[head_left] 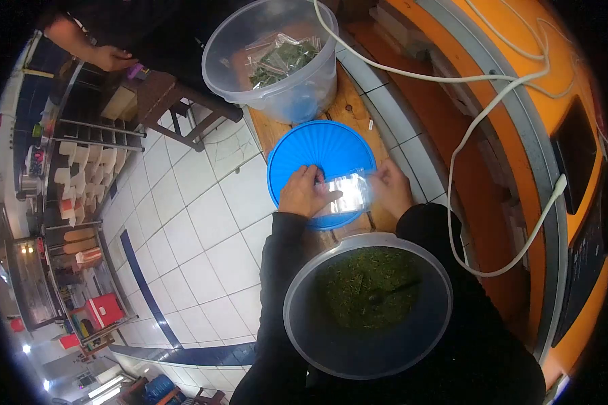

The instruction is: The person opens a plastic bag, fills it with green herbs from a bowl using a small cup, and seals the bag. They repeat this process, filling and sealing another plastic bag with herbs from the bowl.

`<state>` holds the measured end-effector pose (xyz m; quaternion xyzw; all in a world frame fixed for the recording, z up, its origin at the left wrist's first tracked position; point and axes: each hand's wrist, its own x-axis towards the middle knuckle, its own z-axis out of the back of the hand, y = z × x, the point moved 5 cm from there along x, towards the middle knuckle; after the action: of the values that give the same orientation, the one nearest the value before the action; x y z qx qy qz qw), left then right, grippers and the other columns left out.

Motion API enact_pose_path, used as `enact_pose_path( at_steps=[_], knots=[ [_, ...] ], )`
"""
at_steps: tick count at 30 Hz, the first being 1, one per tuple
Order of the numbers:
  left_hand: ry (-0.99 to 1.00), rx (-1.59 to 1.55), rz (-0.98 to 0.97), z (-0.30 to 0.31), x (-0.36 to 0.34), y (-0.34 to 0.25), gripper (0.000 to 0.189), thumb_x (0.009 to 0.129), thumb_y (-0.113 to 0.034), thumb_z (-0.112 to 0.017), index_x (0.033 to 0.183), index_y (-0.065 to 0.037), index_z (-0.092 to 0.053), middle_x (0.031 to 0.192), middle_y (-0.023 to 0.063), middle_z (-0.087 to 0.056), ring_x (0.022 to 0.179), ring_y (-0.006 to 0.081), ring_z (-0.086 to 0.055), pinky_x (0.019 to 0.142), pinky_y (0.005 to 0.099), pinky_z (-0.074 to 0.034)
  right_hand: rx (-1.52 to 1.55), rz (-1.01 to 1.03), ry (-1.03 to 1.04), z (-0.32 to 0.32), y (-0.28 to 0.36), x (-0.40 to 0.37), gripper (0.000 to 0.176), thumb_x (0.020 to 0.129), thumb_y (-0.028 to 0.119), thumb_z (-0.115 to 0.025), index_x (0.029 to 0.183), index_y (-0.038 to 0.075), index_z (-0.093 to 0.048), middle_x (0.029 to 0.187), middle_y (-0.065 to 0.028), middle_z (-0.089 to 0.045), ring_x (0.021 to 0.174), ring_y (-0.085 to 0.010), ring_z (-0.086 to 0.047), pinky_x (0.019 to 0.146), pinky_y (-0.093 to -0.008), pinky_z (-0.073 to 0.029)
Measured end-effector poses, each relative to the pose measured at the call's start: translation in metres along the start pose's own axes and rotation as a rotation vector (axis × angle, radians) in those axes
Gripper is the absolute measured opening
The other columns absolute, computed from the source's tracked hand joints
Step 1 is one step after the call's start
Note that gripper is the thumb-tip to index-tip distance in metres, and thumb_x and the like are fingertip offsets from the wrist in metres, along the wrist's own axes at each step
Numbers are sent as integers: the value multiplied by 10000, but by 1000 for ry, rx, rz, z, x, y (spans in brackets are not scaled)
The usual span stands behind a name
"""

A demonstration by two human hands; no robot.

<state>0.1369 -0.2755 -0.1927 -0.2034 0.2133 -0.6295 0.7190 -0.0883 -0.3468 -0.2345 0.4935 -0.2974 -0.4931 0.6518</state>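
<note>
A small clear plastic bag (350, 194) is held flat between my two hands, over a round blue lid (321, 145). My left hand (305, 191) grips its left side, with the thumb on top. Pinched at the bag's right edge are the fingers of my right hand (390, 189). Near my body stands a translucent tub (368, 361) holding chopped green herbs (365, 287) and a dark spoon (387, 292). Beyond the lid, a large clear bucket (284, 98) contains several filled bags of green leaves (285, 62).
A wooden bench (348, 101) lies under the lid and bucket. A white cable (456, 162) hangs at the right beside an orange machine (561, 101). Another person's hand (113, 59) shows at the upper left, near a dark stool (159, 101). Shelves (98, 148) stand farther left.
</note>
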Motion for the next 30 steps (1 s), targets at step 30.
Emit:
enact_pose_path(
  at_steps=[30],
  knots=[
    [14, 78, -367, -18, -8, -56, 442, 897, -475, -781, 1289, -273, -743, 1266, 66, -619, 1262, 290, -522, 1078, 486, -340, 293, -121, 46, -1, -36, 8, 202, 896, 95, -850, 970, 36, -672, 779, -2, -635, 728, -73, -598, 677, -263, -501]
  ],
)
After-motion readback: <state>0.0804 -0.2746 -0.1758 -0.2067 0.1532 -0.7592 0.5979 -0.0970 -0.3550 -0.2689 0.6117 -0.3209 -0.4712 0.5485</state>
